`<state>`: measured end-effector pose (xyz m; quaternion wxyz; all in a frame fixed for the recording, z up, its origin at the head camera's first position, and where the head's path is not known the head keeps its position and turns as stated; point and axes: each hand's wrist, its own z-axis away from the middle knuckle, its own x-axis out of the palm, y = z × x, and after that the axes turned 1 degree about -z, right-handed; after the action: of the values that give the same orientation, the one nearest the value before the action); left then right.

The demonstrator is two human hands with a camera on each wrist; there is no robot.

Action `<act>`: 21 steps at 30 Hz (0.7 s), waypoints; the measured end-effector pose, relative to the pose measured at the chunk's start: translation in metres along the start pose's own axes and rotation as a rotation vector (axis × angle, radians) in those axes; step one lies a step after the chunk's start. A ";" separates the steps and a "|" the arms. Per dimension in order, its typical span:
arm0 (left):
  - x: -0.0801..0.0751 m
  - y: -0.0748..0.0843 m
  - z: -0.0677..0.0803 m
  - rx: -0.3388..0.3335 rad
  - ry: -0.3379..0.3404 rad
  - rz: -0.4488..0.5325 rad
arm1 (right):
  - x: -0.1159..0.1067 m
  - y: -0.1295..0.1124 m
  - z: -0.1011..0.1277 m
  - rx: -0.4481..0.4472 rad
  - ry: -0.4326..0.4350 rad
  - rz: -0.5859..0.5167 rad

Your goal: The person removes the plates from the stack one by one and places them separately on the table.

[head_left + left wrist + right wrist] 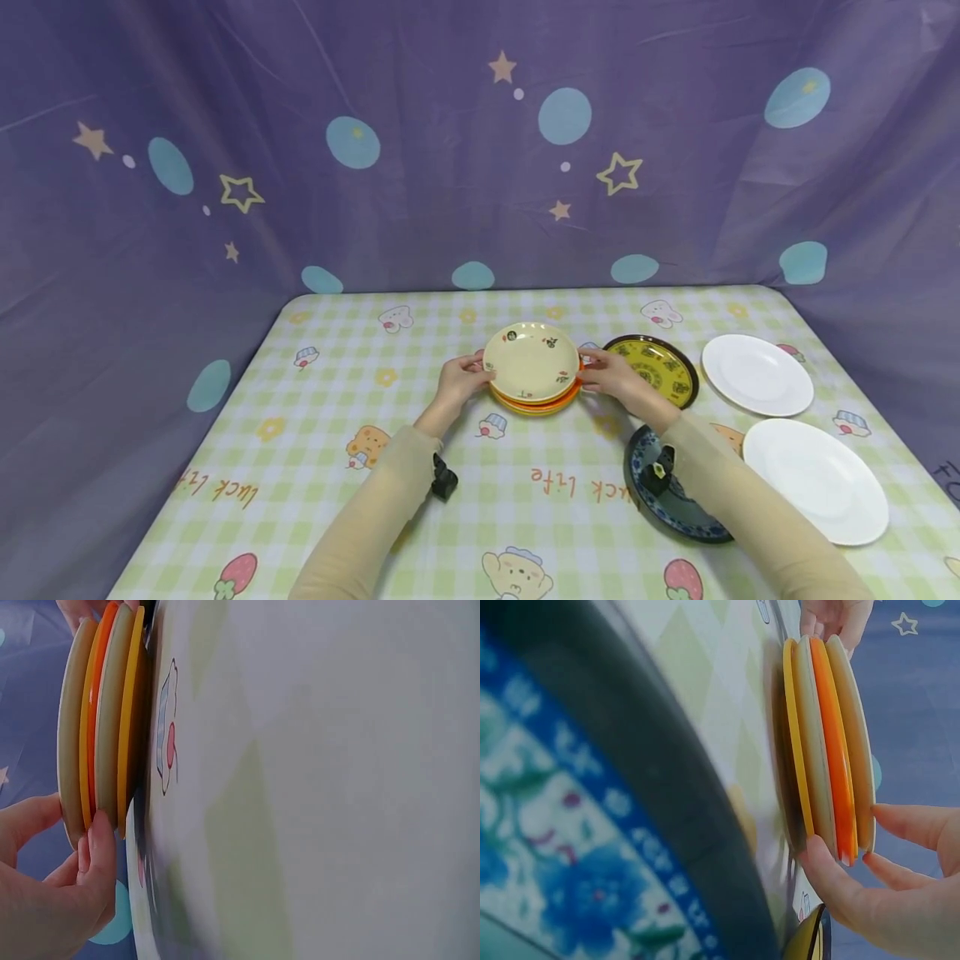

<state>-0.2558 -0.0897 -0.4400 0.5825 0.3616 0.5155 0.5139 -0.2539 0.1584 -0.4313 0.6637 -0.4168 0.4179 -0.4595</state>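
Left hand (459,382) and right hand (611,379) clasp the plate stack (533,367) by opposite rims on the bench (337,467); a level lift likely follows.

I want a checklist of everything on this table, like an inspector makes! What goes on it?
Surface: table under a green checked cloth with cartoon prints.
Job's things: plate stack, four plates by the wrist views, cream with small pictures on top, orange and yellow rims below.
Clutter: yellow patterned plate, two white plates, blue floral plate partly under the right forearm.
Grippers: left hand grips the stack's left edge; right hand grips its right edge.
Cables: nothing seen; a small black wrist device shows on the left arm.
Surroundings: purple curtain with stars and blue dots.
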 end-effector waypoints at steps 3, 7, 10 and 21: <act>-0.001 0.001 0.001 0.005 0.002 0.013 | 0.001 0.000 -0.002 0.006 0.003 0.011; -0.002 0.002 0.001 0.018 0.000 0.036 | 0.002 0.000 -0.004 0.009 0.003 0.032; -0.002 0.001 0.001 0.021 -0.002 0.055 | 0.004 0.000 -0.005 0.013 0.012 0.052; -0.005 -0.001 0.000 0.036 0.018 0.063 | 0.005 -0.001 -0.003 -0.007 0.005 0.032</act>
<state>-0.2552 -0.0950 -0.4396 0.5549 0.3835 0.5183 0.5257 -0.2555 0.1524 -0.4321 0.6684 -0.4114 0.4279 -0.4483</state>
